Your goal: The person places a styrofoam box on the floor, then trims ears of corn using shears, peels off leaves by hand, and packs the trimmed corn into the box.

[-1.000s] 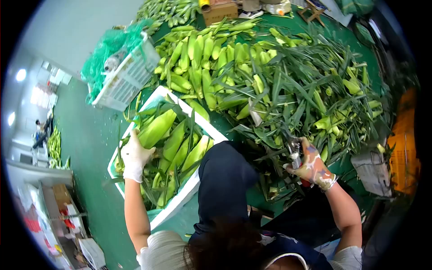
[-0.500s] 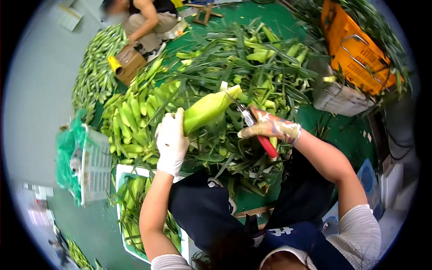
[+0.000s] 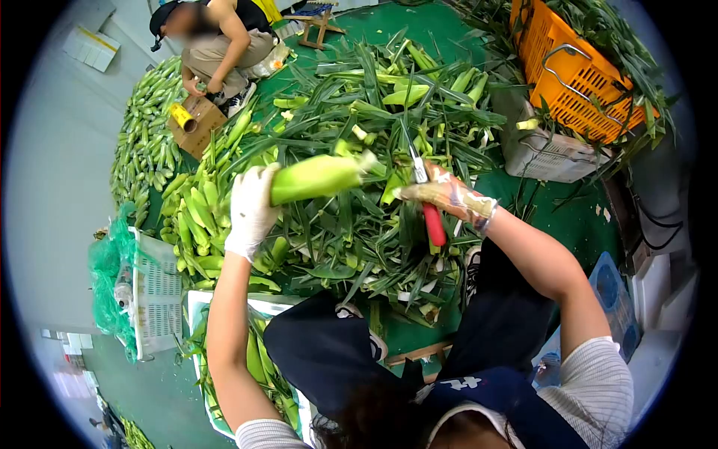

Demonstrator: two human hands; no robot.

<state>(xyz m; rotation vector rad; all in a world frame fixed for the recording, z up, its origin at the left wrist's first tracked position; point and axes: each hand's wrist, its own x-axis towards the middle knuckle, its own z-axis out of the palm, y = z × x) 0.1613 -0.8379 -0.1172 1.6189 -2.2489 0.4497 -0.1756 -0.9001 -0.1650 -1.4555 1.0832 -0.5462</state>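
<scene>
Well, the plainest writing from where I stand is on the navy apron (image 3: 490, 400): a white mark resembling "tt", though I can't be sure of the letters. Over by the far person (image 3: 217, 41), crouching in a dark cap, a yellow tube (image 3: 182, 118) on a cardboard box (image 3: 200, 129) bears dark marks too small to read.

Closer in, the white-gloved left hand (image 3: 253, 209) is closed around one end of a corn ear (image 3: 318, 179), holding it out sideways above the leaf heap (image 3: 359, 232), its far tip blurred. The right hand (image 3: 449, 196), in a patterned glove, grips red-handled shears (image 3: 420, 172), blades upward and apart from the ear; whether they are parted, I can't tell.

Leaves crowd the floor in front of the knees. To the left sit more ears (image 3: 198, 221) and a white crate (image 3: 157, 299) with green netting (image 3: 112, 262); the left arm partly covers a white box (image 3: 199, 302) of corn. At the right, an orange crate (image 3: 576, 82) stands on a pale one (image 3: 550, 153).
</scene>
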